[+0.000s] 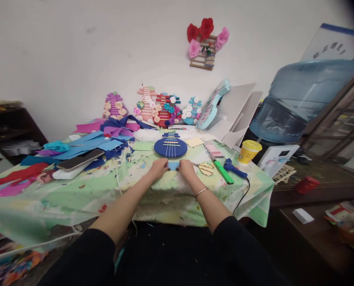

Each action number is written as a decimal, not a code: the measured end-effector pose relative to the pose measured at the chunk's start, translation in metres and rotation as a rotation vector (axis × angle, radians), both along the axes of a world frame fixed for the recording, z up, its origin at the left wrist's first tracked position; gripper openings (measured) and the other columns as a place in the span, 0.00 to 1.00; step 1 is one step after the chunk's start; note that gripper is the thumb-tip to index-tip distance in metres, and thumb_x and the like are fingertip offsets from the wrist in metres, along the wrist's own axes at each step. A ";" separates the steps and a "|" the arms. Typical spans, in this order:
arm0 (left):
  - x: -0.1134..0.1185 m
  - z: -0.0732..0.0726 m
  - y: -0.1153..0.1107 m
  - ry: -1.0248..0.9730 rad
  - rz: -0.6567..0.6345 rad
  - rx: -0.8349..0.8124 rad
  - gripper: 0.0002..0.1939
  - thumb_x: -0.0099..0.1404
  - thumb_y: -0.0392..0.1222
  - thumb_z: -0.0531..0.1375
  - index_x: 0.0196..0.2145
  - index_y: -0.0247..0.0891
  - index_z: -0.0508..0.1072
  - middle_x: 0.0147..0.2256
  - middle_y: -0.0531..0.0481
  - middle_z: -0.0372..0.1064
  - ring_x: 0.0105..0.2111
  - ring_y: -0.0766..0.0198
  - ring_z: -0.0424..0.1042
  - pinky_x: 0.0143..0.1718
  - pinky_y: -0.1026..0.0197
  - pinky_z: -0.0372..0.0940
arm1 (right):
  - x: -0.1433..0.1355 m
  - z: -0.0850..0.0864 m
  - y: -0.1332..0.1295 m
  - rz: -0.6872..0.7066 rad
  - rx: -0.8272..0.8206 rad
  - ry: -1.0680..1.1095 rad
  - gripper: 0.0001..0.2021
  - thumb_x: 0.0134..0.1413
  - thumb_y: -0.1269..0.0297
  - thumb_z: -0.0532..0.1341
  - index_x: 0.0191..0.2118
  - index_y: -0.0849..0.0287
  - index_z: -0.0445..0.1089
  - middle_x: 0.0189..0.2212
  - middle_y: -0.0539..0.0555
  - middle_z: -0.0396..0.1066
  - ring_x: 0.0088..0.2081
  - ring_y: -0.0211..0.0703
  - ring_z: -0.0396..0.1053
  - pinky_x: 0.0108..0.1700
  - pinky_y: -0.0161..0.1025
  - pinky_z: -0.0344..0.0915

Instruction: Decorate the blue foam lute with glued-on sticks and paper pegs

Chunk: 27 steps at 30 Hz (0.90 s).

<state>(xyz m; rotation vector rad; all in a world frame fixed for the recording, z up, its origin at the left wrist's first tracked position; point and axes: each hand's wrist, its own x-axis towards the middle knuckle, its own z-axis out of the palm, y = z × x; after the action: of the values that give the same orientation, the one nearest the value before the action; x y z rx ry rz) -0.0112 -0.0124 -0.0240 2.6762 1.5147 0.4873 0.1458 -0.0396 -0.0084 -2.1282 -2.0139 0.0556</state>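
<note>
A small light blue strip (174,166) lies between my two hands near the table's front edge. Its left end is pinched in my left hand (159,168), its right end in my right hand (186,168). Just beyond them sits a dark blue lute-shaped craft (170,147) with pale strings and crossbars. Gold-handled scissors (206,169) lie right beside my right hand, their blades partly hidden by it. Farther right are a green-handled tool (224,171) and a blue glue gun (235,169) with a black cord.
Coloured sheets (87,143) and a phone (81,159) cover the table's left. Several decorated lute crafts (162,111) stand along the wall. At the right are a yellow-lidded cup (249,151) and a large water bottle (299,99). A white cable (118,176) crosses the cloth.
</note>
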 end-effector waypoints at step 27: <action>-0.005 0.021 0.009 0.430 -0.479 0.224 0.04 0.50 0.28 0.58 0.24 0.33 0.70 0.25 0.44 0.70 0.25 0.62 0.67 0.29 0.61 0.54 | 0.032 -0.022 -0.002 0.315 0.180 -0.041 0.09 0.50 0.76 0.55 0.33 0.61 0.73 0.33 0.56 0.71 0.38 0.41 0.66 0.40 0.32 0.57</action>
<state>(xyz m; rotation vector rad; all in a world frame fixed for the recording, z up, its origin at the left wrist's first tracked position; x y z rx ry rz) -0.0158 -0.0035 -0.0035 3.3318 0.8418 0.0565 0.1780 -0.0418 -0.0305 -1.7058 -2.2649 -0.1168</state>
